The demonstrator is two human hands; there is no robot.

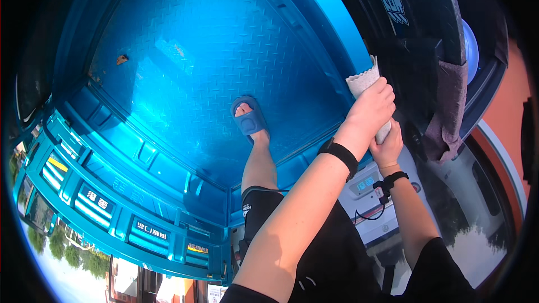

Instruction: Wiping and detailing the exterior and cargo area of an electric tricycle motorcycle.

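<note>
A rolled-up pale grey cloth (pixel 364 82) with a zigzag-cut edge is gripped at two places along its length. My left hand (pixel 372 99) is wrapped around its upper part. Lower down, my right hand (pixel 389 145) holds the other end, close beside the left. Much of the cloth is hidden inside the fingers. Both hands are above the right side of a blue metal cargo bed (pixel 198 67) with a tread-plate floor. My foot, in a blue slide sandal (pixel 248 122), rests on that floor.
A dark purplish cloth (pixel 448 105) hangs over a black panel edge (pixel 452 21), near a round blue object (pixel 470 50). A brown scrap (pixel 122 59) lies on the bed floor. Teal side rails (pixel 122 219) bound the bed. A white vehicle (pixel 379 202) stands beyond my arms.
</note>
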